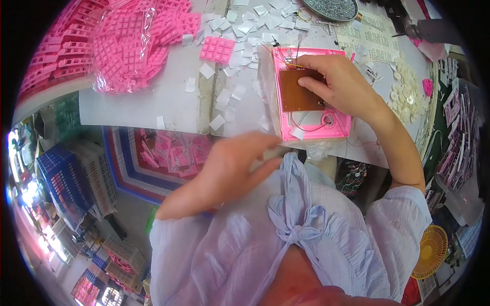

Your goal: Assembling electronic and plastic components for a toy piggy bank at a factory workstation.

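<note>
A pink plastic housing (345,115) lies open on the table's near edge, with a brown circuit board (301,97) inside it. My right hand (342,81) is closed on the board: its thumb presses the face while the other fingers curl by the top edge, near thin colored wires (293,65). What those fingertips touch is partly hidden. Below the board, a red wire (306,129) runs toward a round part (328,120) in the housing. My left hand (237,160), slightly blurred, hovers left of the housing's lower corner, fingers stretched out and holding nothing.
Pink keypads (127,56) fill a clear bag at the far left; one keypad (217,49) lies apart. White square pieces (206,70) are scattered midtable. A dish of small metal parts (332,9) sits at the back, cream discs (408,97) to the right, a striped bin (120,163) below.
</note>
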Motion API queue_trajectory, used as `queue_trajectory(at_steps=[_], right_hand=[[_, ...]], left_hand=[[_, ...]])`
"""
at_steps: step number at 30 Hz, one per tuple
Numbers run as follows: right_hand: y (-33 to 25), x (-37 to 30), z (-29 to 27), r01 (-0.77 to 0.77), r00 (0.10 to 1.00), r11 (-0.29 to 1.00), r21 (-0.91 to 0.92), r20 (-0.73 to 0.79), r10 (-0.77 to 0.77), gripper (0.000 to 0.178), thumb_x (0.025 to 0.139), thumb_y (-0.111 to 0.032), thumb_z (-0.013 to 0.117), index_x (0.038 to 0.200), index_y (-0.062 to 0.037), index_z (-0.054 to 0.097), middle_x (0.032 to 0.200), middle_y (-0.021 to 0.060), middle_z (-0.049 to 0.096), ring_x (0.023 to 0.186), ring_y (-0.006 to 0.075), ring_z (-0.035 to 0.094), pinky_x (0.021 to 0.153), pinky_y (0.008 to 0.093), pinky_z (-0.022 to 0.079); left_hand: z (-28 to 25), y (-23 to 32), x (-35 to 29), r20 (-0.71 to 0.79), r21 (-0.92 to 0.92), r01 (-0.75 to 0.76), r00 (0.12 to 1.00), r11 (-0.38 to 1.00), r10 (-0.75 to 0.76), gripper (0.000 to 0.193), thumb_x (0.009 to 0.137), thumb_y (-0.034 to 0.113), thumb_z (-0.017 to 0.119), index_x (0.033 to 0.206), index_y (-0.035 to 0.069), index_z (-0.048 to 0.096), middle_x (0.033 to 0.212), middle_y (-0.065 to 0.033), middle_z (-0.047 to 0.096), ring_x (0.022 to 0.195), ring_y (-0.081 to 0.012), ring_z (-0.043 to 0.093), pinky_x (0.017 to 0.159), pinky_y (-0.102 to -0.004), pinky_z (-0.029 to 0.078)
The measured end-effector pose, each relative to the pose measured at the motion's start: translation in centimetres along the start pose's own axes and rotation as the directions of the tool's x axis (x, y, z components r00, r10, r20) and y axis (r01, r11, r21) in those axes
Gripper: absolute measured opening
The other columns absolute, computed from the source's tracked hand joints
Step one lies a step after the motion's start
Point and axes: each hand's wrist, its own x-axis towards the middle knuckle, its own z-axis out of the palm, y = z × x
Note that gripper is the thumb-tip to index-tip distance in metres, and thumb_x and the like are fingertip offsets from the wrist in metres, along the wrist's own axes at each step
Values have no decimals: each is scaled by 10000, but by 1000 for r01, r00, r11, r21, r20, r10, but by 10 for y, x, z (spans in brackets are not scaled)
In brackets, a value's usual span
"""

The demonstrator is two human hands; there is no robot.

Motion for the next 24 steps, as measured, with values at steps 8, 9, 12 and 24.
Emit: queue_trajectory(at_steps=[8,9,12,24], right_hand=[[-36,-8,0,-96,977,925,-368,-214,16,382,862,-213,708,1195,-47,625,1206,158,627,1161,357,570,878,439,525],[-35,-12,1,-78,959,932,-355,-281,-27,389,861,-219,709,1195,-39,626,1252,157,607,1206,353,544,915,437,518],[-25,-38,13,105,978,885,-453,-115,-175,441,859,-237,704,1222,-1,621,1324,170,582,1285,343,507,1019,453,469],[21,-49,-107,311,346,950,-25,-928,-138,133,913,-75,648,965,15,730,991,137,724,798,196,679,713,312,537]], left_hand=[[12,-14,54,-58,699,-260,908,666,415,615,765,393,788,1248,45,633,1268,-80,605,1301,-217,527,1080,-491,347],[13,-14,53,-52,705,-257,911,661,409,633,769,418,779,1256,42,627,1268,-80,603,1315,-210,517,1087,-492,329],[15,-15,56,-55,685,-257,915,681,400,663,777,444,766,1273,32,613,1280,-78,598,1320,-207,515,1066,-476,333],[-9,-2,69,90,680,-316,931,661,353,483,831,390,739,1178,63,662,1239,-88,646,1147,-223,609,910,-404,439]])
